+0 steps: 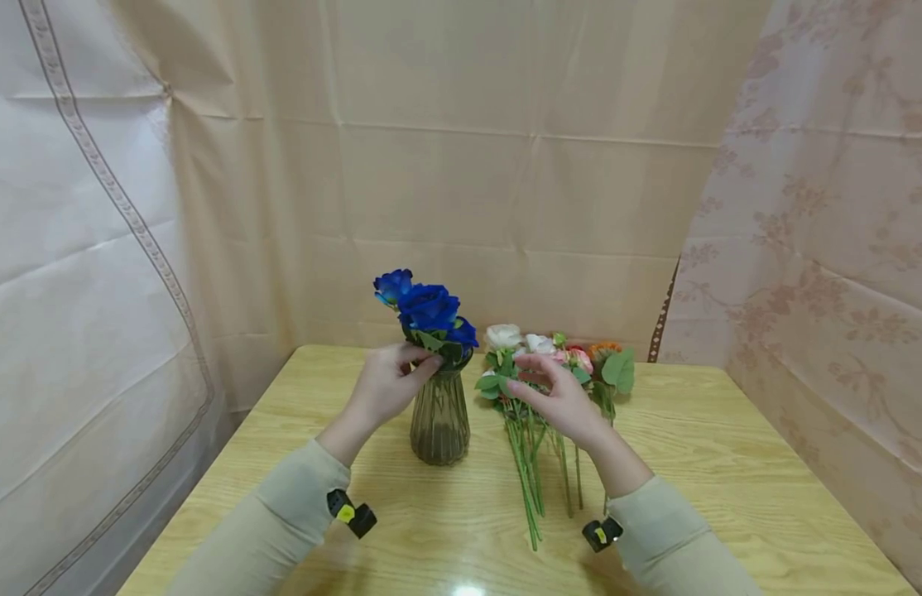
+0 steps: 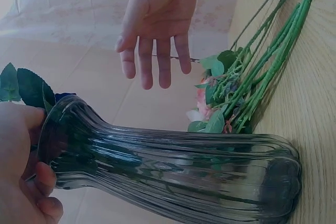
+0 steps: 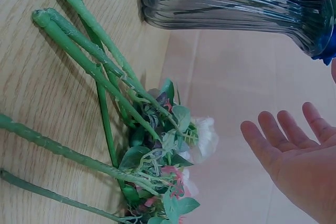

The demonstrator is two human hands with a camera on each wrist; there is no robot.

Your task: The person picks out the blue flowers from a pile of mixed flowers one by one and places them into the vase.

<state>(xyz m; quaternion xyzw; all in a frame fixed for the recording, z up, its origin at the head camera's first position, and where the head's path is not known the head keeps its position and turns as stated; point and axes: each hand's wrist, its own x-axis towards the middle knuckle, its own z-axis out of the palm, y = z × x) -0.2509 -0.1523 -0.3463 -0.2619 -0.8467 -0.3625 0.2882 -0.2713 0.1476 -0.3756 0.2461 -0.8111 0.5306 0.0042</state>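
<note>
Three blue artificial roses [image 1: 429,308] with green leaves stand in a ribbed, smoky glass vase [image 1: 440,422]. My left hand [image 1: 390,382] is at the vase's mouth, thumb and fingers curled about the roses' stems and leaves. In the left wrist view this hand [image 2: 21,166] lies against the vase rim [image 2: 52,135]; what its fingertips grip is partly hidden. My right hand [image 1: 561,403] hovers right of the vase, fingers spread and holding nothing, as the right wrist view also shows of the hand [image 3: 299,156]. Below it lie artificial flowers with long green stems [image 1: 522,472].
The loose flowers include white roses [image 1: 503,335], pink blooms [image 1: 576,358] and an orange one [image 1: 604,349], heads towards the back. They lie on a wooden table [image 1: 677,472]. A beige curtain [image 1: 461,182] hangs behind, with patterned cloths at both sides.
</note>
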